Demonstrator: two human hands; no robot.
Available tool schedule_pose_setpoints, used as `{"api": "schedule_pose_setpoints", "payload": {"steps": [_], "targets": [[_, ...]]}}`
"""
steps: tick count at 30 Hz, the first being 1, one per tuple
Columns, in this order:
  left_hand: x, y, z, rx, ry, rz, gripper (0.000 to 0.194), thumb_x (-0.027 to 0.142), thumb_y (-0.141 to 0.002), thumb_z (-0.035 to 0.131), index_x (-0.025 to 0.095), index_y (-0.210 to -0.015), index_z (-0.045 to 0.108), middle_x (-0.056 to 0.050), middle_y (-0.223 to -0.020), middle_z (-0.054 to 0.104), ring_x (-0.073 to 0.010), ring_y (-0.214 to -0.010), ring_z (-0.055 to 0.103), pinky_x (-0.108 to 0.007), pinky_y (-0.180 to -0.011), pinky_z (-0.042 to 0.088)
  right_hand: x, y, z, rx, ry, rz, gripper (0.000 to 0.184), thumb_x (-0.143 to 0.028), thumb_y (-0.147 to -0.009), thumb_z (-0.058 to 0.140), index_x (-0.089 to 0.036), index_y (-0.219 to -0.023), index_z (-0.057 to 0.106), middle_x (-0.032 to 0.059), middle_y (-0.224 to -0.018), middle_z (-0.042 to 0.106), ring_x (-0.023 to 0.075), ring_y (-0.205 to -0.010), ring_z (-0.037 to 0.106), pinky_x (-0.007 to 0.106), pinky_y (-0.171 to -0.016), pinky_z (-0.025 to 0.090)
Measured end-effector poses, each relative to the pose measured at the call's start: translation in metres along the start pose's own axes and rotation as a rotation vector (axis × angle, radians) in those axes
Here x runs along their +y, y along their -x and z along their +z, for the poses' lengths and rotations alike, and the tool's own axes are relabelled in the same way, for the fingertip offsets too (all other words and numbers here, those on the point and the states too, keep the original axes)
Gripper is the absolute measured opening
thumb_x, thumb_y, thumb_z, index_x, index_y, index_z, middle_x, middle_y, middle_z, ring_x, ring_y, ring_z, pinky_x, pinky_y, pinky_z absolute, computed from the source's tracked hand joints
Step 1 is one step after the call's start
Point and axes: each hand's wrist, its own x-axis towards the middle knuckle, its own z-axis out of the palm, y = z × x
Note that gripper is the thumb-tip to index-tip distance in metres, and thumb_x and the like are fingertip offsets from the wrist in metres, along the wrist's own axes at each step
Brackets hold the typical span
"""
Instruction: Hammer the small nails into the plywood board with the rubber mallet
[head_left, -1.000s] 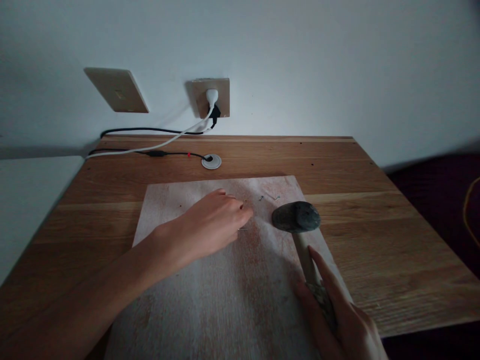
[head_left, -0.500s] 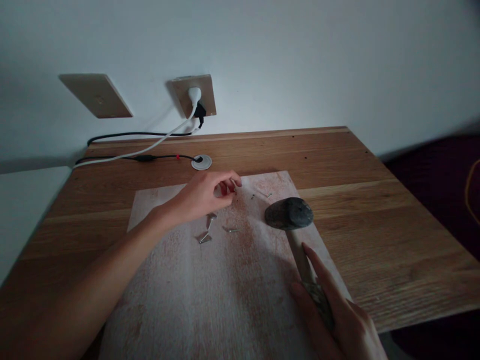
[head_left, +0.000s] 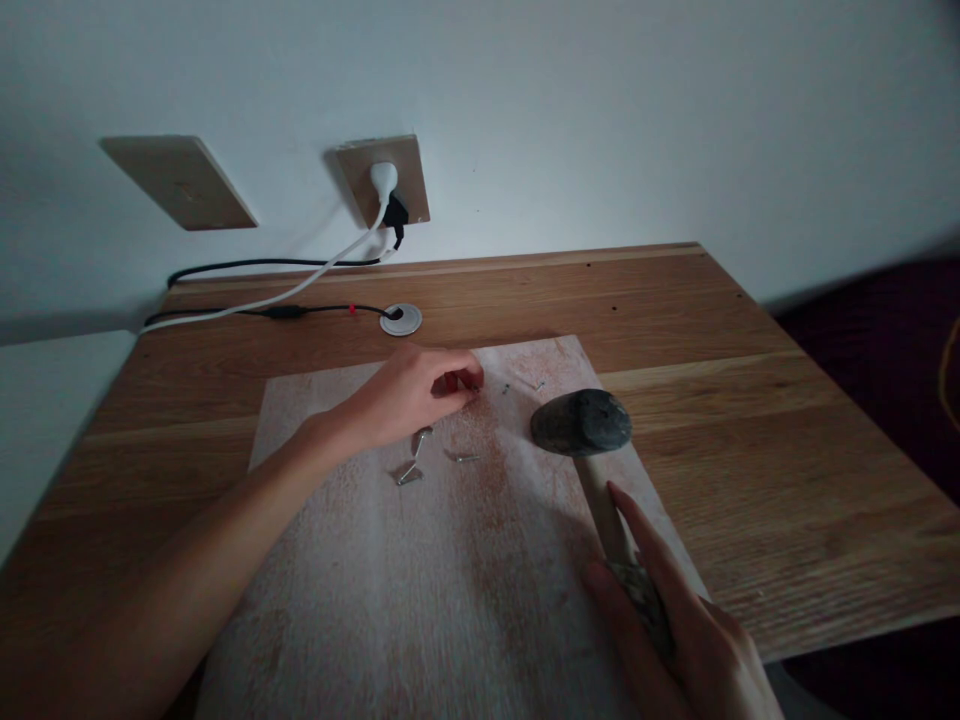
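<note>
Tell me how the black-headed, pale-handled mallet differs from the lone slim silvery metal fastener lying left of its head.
The black-headed, pale-handled mallet is bulky; the slim silvery metal fastener is far smaller. The mallet's head is dark, while the fastener is light. The mallet is gripped in the right hand; the fastener lies untouched on the whitish, brown-streaked board.

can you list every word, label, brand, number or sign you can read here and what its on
None: no text can be read anywhere.
Mallet: any marking on its head or handle is too dark and small to read.
Wall plate and socket plate: no legible lettering.
Board: stains and grain, no legible text.
</note>
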Motion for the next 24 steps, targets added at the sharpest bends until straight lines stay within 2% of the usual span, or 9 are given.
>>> {"api": "schedule_pose_setpoints", "payload": {"steps": [9, 14, 20, 22, 24], "targets": [[-0.006, 0.002, 0.008, 0.084, 0.021, 0.048, 0.007, 0.010, -0.089, 0.076, 0.018, -0.092, 0.075, 0.002, -0.084, 0.077, -0.0115, -0.073, 0.067, -0.024, -0.069, 0.046, 0.004, -0.001, 0.001, 0.024, 0.021, -0.020, 0.051, -0.038, -0.117, 0.042, -0.024, -0.165, 0.050, -0.0013, -0.075, 0.080, 0.0227, -0.066, 0.082, 0.035, -0.055, 0.059], [-0.008, 0.003, 0.013, 0.137, 0.062, 0.055, 0.012, 0.006, -0.087, 0.076, 0.018, -0.091, 0.075, 0.002, -0.085, 0.075, -0.0107, -0.071, 0.065, -0.023, -0.070, 0.048, 0.007, -0.001, 0.002, 0.031, 0.063, -0.036, 0.053, -0.041, -0.117, 0.041, -0.024, -0.166, 0.049, 0.0060, -0.097, 0.088, 0.0271, -0.085, 0.086, 0.038, -0.063, 0.064], [-0.010, 0.004, 0.015, 0.144, 0.087, 0.048, 0.014, 0.005, -0.085, 0.074, 0.018, -0.091, 0.075, 0.001, -0.088, 0.076, -0.0108, -0.073, 0.065, -0.024, -0.072, 0.049, 0.004, -0.001, -0.001, 0.044, 0.065, -0.068, 0.053, -0.041, -0.116, 0.043, -0.019, -0.163, 0.054, 0.0077, -0.099, 0.088, 0.0261, -0.082, 0.086, 0.037, -0.066, 0.065], [-0.011, 0.004, 0.016, 0.138, 0.098, 0.048, 0.014, 0.005, -0.086, 0.073, 0.017, -0.091, 0.076, 0.001, -0.087, 0.076, -0.0106, -0.071, 0.065, -0.023, -0.071, 0.049, -0.001, -0.003, -0.002, 0.054, 0.065, -0.040, 0.055, -0.047, -0.114, 0.047, -0.020, -0.161, 0.056, 0.0056, -0.087, 0.087, 0.0234, -0.064, 0.083, 0.032, -0.053, 0.061], [-0.011, 0.004, 0.016, 0.132, 0.112, 0.048, 0.013, 0.005, -0.086, 0.073, 0.017, -0.091, 0.076, 0.001, -0.085, 0.076, -0.0103, -0.070, 0.065, -0.023, -0.069, 0.048, -0.007, -0.005, -0.002, 0.059, 0.019, -0.011, 0.057, -0.051, -0.112, 0.051, -0.022, -0.162, 0.057, -0.0015, -0.062, 0.076, 0.0188, -0.039, 0.067, 0.028, -0.037, 0.050]]}}
